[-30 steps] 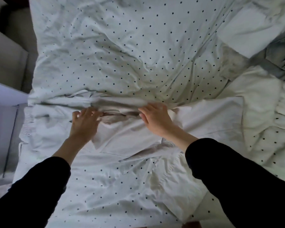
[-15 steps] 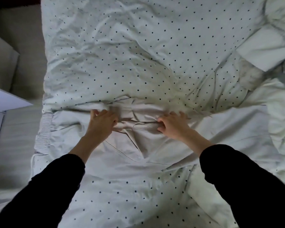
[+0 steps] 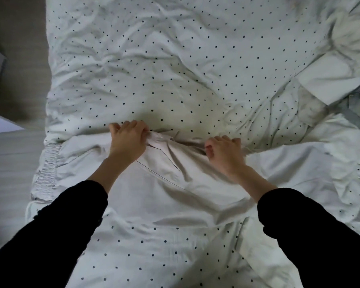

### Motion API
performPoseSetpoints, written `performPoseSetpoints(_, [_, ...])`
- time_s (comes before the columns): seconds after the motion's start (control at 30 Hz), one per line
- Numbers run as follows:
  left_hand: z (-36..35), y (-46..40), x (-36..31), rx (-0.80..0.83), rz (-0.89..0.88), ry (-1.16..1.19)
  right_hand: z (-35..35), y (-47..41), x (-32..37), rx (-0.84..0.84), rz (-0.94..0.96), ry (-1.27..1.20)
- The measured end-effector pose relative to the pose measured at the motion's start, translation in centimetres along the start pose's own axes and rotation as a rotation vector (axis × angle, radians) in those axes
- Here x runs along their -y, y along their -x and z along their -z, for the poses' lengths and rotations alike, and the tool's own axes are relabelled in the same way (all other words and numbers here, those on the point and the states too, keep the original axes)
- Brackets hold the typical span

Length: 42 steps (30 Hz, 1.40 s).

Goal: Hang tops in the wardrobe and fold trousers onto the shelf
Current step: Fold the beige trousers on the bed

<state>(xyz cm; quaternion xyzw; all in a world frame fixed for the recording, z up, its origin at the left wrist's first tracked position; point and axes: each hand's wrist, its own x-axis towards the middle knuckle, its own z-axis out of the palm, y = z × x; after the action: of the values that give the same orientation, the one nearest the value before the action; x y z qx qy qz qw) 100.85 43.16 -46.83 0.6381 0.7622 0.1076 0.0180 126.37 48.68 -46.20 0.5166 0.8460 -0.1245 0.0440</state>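
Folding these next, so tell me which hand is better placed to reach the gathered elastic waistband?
Left. The left hand grips the pale beige cotton trousers nearer the ribbed elastic waistband at their left end; the right hand grips farther away.

pale trousers [image 3: 175,183] flat on bed

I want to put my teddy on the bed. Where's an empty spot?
The dotted duvet beyond both hands is bare. The right corner is crowded with rumpled clothes; the pale trousers fill the near middle.
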Motion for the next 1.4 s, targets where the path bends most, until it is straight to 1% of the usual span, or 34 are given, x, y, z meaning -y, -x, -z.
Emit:
performPoseSetpoints(0.07, [-0.2,-0.1,-0.9,0.134,-0.042,0.024,-0.9,0.1,0.5,0.112,0.047,0.011])
performPoseSetpoints(0.13, [-0.1,-0.1,-2.1,0.192,-0.142,0.057,-1.9,0.3,0.6,0.161,0.038,0.037])
performPoseSetpoints(0.2, [0.1,-0.5,-3.5,0.277,-0.205,0.068,-2.2,0.5,0.3,0.152,0.002,0.064])
performPoseSetpoints(0.23, [0.0,-0.6,-4.2,0.330,-0.221,0.064,-2.2,0.7,0.0,0.121,-0.016,0.060])
performPoseSetpoints(0.3, [-0.2,-0.9,-5.5,0.425,-0.269,0.011,-2.1,1.4,-1.0,0.076,-0.029,0.030])
performPoseSetpoints(0.33, [-0.4,-1.0,-6.2,0.452,-0.307,-0.023,-2.0,1.8,-1.6,0.094,-0.011,0.034])
performPoseSetpoints(0.4, [-0.6,-1.1,-7.2,0.462,-0.375,-0.068,-2.0,2.5,-2.7,0.186,0.046,0.107])
performPoseSetpoints(0.43, [-0.9,-1.2,-7.7,0.434,-0.391,-0.057,-1.9,2.7,-3.4,0.231,0.054,0.152])
performPoseSetpoints(0.5, [-1.2,-1.1,-7.9,0.341,-0.358,0.028,-2.0,2.8,-4.2,0.288,0.023,0.183])
performPoseSetpoints(0.6, [-2.5,-0.5,-7.5,0.130,-0.369,0.163,-2.3,2.4,-5.0,0.264,-0.009,0.204])
performPoseSetpoints(0.63, [-2.8,-0.3,-7.3,0.072,-0.377,0.179,-2.4,2.2,-5.1,0.226,-0.019,0.206])
performPoseSetpoints(0.67, [-3.0,-0.2,-7.1,0.031,-0.380,0.187,-2.6,2.1,-5.2,0.152,-0.051,0.180])
performPoseSetpoints(0.7, [-3.2,-0.3,-7.1,-0.003,-0.372,0.176,-2.7,2.2,-5.4,0.041,-0.107,0.127])
performPoseSetpoints(0.77, [-3.6,-0.6,-7.0,-0.076,-0.356,0.077,-2.5,2.3,-5.7,-0.156,-0.294,-0.012])
performPoseSetpoints(0.8, [-3.9,-0.8,-7.0,-0.114,-0.339,0.029,-2.5,2.2,-5.8,-0.199,-0.363,-0.075])
performPoseSetpoints(0.83, [-4.1,-1.1,-6.9,-0.135,-0.307,-0.005,-2.4,2.0,-5.7,-0.204,-0.398,-0.122])
performPoseSetpoints(0.9, [-4.3,-1.2,-6.2,-0.159,-0.233,-0.034,-2.4,1.8,-4.3,-0.142,-0.412,-0.182])
performPoseSetpoints(0.97, [-3.9,-0.3,-5.3,-0.172,-0.165,-0.043,-2.8,1.9,-1.9,-0.110,-0.381,-0.192])
performPoseSetpoints(1.0, [-3.6,0.6,-4.7,-0.184,-0.138,-0.038,-3.0,2.3,-0.3,-0.115,-0.333,-0.188])
performPoseSetpoints(1.07, [-3.2,3.2,-3.1,-0.175,-0.086,-0.045,-3.5,3.2,2.9,-0.169,-0.177,-0.169])
performPoseSetpoints(1.17, [-2.7,8.1,1.2,-0.055,0.032,-0.044,-4.3,4.6,8.7,-0.205,0.109,-0.119])
performPoseSetpoints(1.23, [-2.1,10.9,4.8,0.024,0.182,-0.025,-4.9,5.0,13.0,-0.183,0.281,-0.099])
performPoseSetpoints(1.27, [-2.0,11.7,6.0,0.055,0.260,-0.009,-5.2,5.2,14.3,-0.162,0.337,-0.062])
performPoseSetpoints(1.3, [-1.6,12.9,8.3,0.074,0.354,0.005,-5.9,5.1,16.5,-0.127,0.387,-0.035])
performPoseSetpoints(1.37, [-1.1,13.6,10.4,0.132,0.527,0.084,-7.1,4.6,18.1,-0.060,0.437,0.020])
performPoseSetpoints(1.4, [-0.9,14.0,12.0,0.145,0.649,0.133,-8.0,4.2,19.4,-0.053,0.461,0.049])
